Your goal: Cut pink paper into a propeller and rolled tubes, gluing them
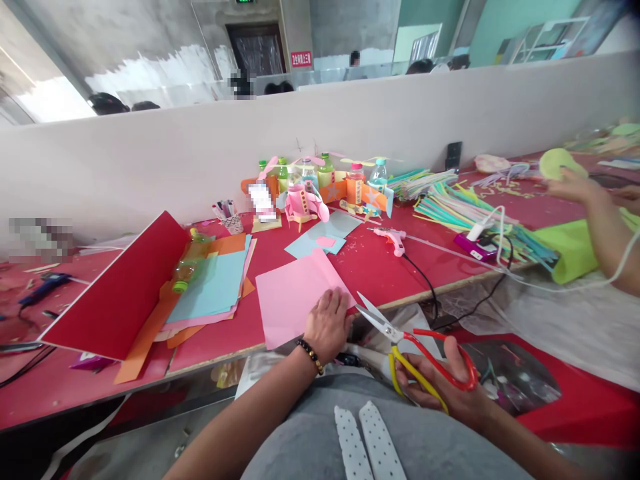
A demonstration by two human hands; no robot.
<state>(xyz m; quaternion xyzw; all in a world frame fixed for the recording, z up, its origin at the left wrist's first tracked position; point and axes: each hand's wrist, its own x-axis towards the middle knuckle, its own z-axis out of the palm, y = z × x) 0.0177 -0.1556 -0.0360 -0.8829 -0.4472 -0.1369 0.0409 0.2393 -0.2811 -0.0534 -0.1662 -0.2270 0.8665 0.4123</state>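
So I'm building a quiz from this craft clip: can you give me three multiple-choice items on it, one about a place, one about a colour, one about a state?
1. Where does the left hand rest?
A. on the pink paper
B. on the glue gun
C. on the red card

2. What colours are the handles of the scissors?
A. blue and black
B. red and yellow
C. green and white

3. How are the scissors' blades?
A. shut
B. open
C. hidden

Answers:
1 A, the palm lies on the sheet's near corner.
2 B, one loop is red, the other yellow, in the right hand.
3 B, the two tips stand apart.
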